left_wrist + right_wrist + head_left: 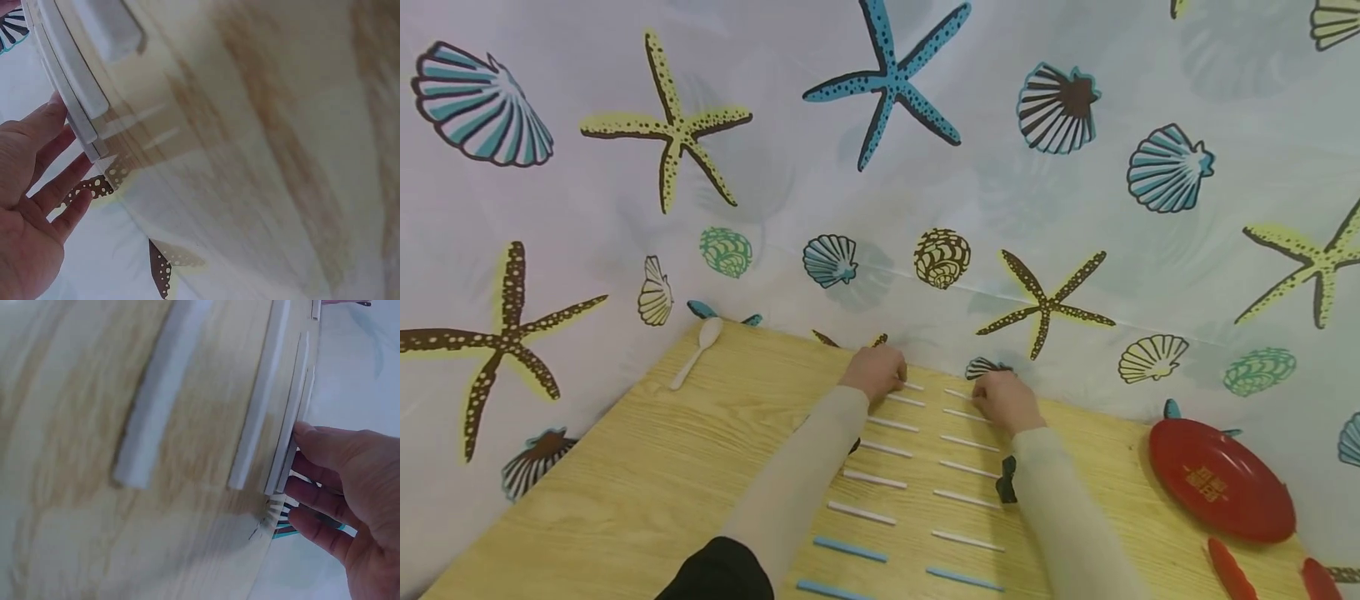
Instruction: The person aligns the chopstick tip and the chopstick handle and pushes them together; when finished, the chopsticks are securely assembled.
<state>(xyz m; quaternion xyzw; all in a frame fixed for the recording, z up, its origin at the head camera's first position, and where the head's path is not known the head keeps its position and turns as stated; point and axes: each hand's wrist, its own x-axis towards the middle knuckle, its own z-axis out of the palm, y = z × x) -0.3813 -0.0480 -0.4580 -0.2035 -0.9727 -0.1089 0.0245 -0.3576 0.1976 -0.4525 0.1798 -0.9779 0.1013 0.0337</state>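
Two columns of thin sticks lie across the wooden table, white ones farther off and blue ones nearer. At the far end of the left column, my left hand (874, 372) holds the outer part of a white stick (80, 119) between thumb and fingers. My right hand (1006, 401) pinches the farthest white stick (307, 394) of the right column, thumb on it and fingertips by its outer end. Curled fingers partly cover both sticks in the head view. Closest to me are blue sticks (850, 550) on the left and a blue stick (965, 578) on the right.
A white spoon (708, 335) lies at the table's far left corner. On the right stands a red plate (1217, 479), with red-handled items (1228, 567) in front of it. A shell-and-starfish patterned cloth (880, 200) rises behind the table's far edge.
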